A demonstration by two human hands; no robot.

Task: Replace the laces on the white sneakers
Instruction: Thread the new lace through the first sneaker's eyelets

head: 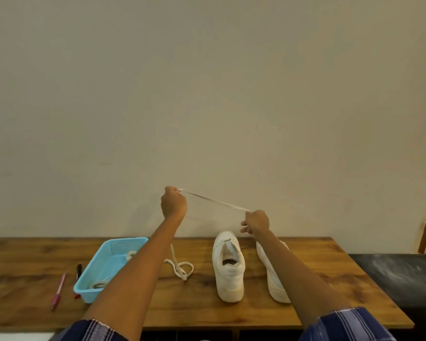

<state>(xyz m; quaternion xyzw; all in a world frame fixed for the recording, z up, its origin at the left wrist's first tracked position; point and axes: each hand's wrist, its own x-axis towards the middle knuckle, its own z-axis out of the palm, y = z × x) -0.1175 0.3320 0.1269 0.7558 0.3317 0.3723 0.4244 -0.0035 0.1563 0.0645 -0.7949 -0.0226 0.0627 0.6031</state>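
Two white sneakers stand on the wooden table [35, 267], heels toward me: the left sneaker [228, 267] has no lace in its eyelets, and the right sneaker [272, 274] is partly hidden behind my right forearm. Above them I hold a white lace [214, 200] stretched taut in the air. My left hand [174, 202] grips one end in a fist; my right hand [256, 222] pinches the lace lower and to the right. Another stretch of white lace [181, 267] lies looped on the table between the basket and the left sneaker.
A light-blue plastic basket [96, 264] at the left holds coiled white laces. A pink pen [58, 291] and a black-and-red marker [78, 273] lie left of it. The wall rises right behind the table. A dark surface [399, 276] adjoins the table's right side.
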